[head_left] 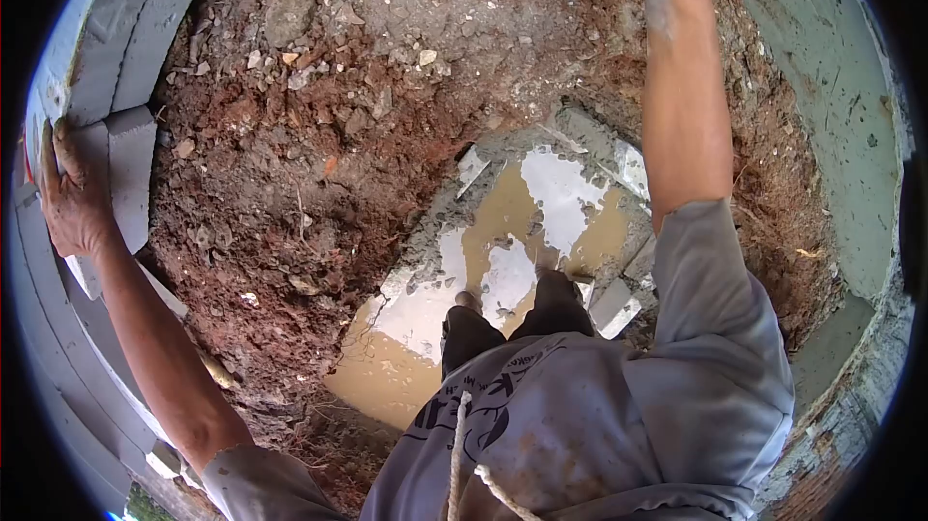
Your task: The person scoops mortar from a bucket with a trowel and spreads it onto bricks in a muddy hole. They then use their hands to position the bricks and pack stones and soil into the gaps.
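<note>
At the left edge of the view, my left hand (72, 197) lies on the grey blocks (130, 168), its fingers stretched out over their surface. My right arm (686, 105) reaches up to the top edge, and the right hand is cut off there, apart from the mud-smeared wrist. Below, my feet stand in a pit with muddy water (503, 221) and wet grey mortar around it. Pale blocks (614, 308) sit at the pit's right side.
Loose reddish soil (271, 163) with stones spreads between the pit and the left blocks. A greenish-grey wall (822, 86) curves along the right. Two cord ends (459, 444) hang over my shirt.
</note>
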`<state>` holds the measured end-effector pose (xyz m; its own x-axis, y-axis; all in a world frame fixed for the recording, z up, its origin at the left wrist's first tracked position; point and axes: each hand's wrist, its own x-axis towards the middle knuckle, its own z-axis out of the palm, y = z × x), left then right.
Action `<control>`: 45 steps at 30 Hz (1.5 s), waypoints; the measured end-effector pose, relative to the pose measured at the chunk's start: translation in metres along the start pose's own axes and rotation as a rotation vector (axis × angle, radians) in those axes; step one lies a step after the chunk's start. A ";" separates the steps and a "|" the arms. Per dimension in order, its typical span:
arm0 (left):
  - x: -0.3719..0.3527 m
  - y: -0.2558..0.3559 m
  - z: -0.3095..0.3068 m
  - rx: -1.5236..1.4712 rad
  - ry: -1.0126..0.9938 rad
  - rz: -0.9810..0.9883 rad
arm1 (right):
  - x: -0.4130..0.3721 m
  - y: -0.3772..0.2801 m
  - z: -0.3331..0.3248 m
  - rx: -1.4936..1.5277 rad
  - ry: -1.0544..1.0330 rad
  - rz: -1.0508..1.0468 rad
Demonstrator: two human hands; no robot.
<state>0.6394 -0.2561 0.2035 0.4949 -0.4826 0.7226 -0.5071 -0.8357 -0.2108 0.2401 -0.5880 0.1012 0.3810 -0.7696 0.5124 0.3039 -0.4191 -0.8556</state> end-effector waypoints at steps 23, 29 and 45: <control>-0.010 0.041 -0.014 0.266 0.039 -0.154 | -0.528 0.364 0.101 -0.367 0.832 1.371; 0.005 0.036 -0.012 0.245 0.078 -0.132 | -0.486 0.412 0.109 -0.737 0.157 1.368; -0.013 0.032 -0.021 0.117 0.058 -0.084 | -0.525 0.235 0.021 0.507 0.906 0.795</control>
<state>0.6020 -0.2712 0.2012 0.4888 -0.3969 0.7769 -0.3786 -0.8988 -0.2210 0.1300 -0.2720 -0.3674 -0.0518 -0.8534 -0.5187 0.6385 0.3710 -0.6743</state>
